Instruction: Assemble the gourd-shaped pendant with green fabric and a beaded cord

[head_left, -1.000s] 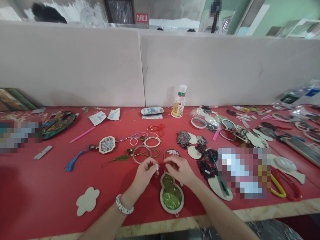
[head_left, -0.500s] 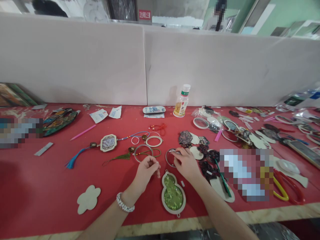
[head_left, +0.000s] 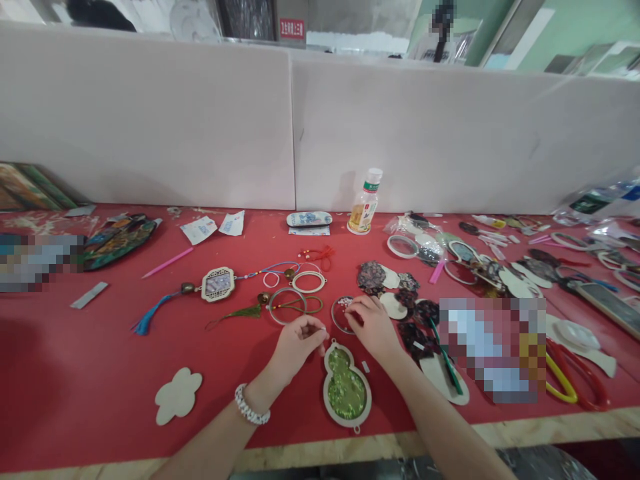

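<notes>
A gourd-shaped wooden frame [head_left: 368, 393] with a shiny green filling lies flat between my forearms. Just above its upper left side, my left hand [head_left: 300, 343] is closed in a pinch; a whitish speck shows at the fingertips, too small to name. My right hand [head_left: 373, 327] reaches over the right edge of a thin round ring [head_left: 334, 324]. Small white beads [head_left: 344, 302] lie inside that ring. The right thumb and forefinger are pinched together, and whatever they hold is hidden. A small pale strip [head_left: 365, 367] lies beside the gourd frame.
Left lie a flower-shaped wooden piece [head_left: 179, 397], a tasselled pendant [head_left: 218, 285] and a pink pencil [head_left: 167, 262]. A bottle [head_left: 364, 203] stands near the white partition [head_left: 200, 120]. Right are dark shell-like pieces [head_left: 413, 337], a green stick [head_left: 447, 360] and red-handled pliers [head_left: 583, 380].
My left hand has moved slightly right and up, closer to the gourd frame's top. My right fingers have drawn back a little to the right, uncovering more white beads.
</notes>
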Motion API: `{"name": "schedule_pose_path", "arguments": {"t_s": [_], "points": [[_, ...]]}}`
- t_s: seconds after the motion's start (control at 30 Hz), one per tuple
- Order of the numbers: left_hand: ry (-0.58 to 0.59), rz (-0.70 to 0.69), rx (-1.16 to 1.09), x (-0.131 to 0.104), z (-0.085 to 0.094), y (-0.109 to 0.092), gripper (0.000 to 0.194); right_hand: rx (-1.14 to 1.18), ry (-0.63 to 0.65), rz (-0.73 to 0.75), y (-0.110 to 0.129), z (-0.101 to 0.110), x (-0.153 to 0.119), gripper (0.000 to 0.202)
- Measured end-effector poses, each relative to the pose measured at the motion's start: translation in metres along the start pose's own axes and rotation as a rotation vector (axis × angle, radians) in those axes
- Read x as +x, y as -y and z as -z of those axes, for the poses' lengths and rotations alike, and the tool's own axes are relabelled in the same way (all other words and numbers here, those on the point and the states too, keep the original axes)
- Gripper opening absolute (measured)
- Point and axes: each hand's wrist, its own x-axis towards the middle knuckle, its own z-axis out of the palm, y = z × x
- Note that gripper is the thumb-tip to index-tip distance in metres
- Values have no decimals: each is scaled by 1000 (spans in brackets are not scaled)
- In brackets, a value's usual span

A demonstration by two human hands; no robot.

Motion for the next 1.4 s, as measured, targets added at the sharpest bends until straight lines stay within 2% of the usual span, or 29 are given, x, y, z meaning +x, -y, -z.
{"name": "schedule_pose_path", "arguments": {"t_s": [0.13,0.37,0.53,0.73,1.17,1.4], "points": [[16,11,-16,-1,-2,-2,13,83,-40,-5,1,0,0,8],[24,32,-60,-2,-2,-1,17,445,-85,-2,19,4,-5,7],[22,57,-90,-1,-2,0,19,567,-42,125,33,5,-9,9],[41,36,-64,-2,-3,-4,19,568,-9,183,36,3,-10,10],[48,47,-46,-2,-1,-4,24,554,35,75,34,3,-11,9],[78,20,-21,-2,0,-3,25,578,51,75,34,3,-11,8]]}}
